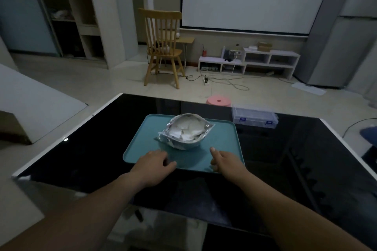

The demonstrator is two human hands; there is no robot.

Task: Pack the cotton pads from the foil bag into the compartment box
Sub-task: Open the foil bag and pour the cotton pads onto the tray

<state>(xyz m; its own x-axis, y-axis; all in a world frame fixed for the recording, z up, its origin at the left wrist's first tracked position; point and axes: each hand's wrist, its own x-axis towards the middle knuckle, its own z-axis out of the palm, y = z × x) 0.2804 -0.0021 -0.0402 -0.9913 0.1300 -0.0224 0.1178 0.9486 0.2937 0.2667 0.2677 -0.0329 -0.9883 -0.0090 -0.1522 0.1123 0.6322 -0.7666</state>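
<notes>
An open silver foil bag point(184, 131) stands on a teal tray point(142, 149) in the middle of the black table, its mouth gaping, white cotton pads point(186, 129) showing inside. A clear plastic compartment box point(255, 117) with blue latches lies closed at the table's far right edge, apart from the tray. My left hand point(154, 162) rests over the tray's near edge, fingers loosely curled, holding nothing. My right hand point(225, 161) hovers over the tray's near right corner, thumb raised, also holding nothing. Both hands are short of the bag.
The glossy black table point(91, 149) has white edges left and right. Beyond it on the floor stand a pink stool point(218, 101), a wooden chair point(163, 47), low white shelves point(248, 62) and loose cables.
</notes>
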